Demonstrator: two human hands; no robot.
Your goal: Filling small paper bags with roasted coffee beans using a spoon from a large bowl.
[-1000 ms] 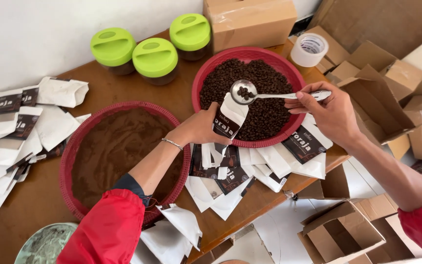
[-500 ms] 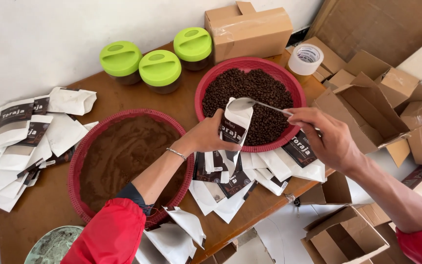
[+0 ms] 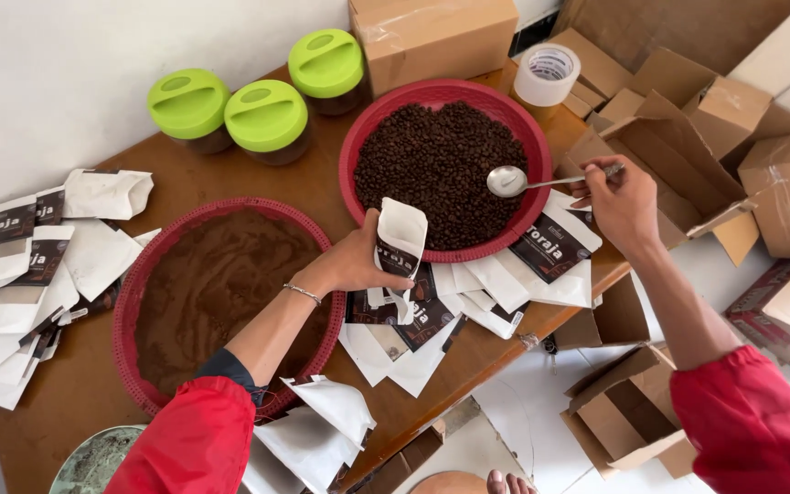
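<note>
Head view: person in red sleeves works over a brown wooden table [image 3: 194, 192] set against a white wall
Left hand: left hand [image 3: 354, 263] reaches forward from a bent arm with a thin bracelet at the wrist; its fingers are closed around a small white pouch [image 3: 400, 240], which it holds upright with the mouth open, at the near rim of the bean basket
Right hand: right hand [image 3: 622, 203] is stretched out to the right of the basket, fingers pinched on the handle end of a metal spoon [image 3: 532, 180]; the shiny spoon bowl looks empty and lies over the right side of the beans
Hands together: they are apart, each one clamped on its own thing
Bean basket: round red woven basket [image 3: 363, 137] filled with dark roasted coffee beans [image 3: 436, 165]
Second basket: a larger red basket [image 3: 130, 316] to the left holds brown fine powder [image 3: 217, 284] with a smooth, swirled surface
Pouches: flat white and dark pouches [image 3: 468, 293] lie in a heap under the hands; another pile [image 3: 20, 274] is at the left table edge
Jars: three jars with green lids [image 3: 267, 114] stand near the wall
Surroundings: brown cardboard boxes [image 3: 715, 119] and a roll of clear tape [image 3: 548, 73] are at the right, over a pale floor
</note>
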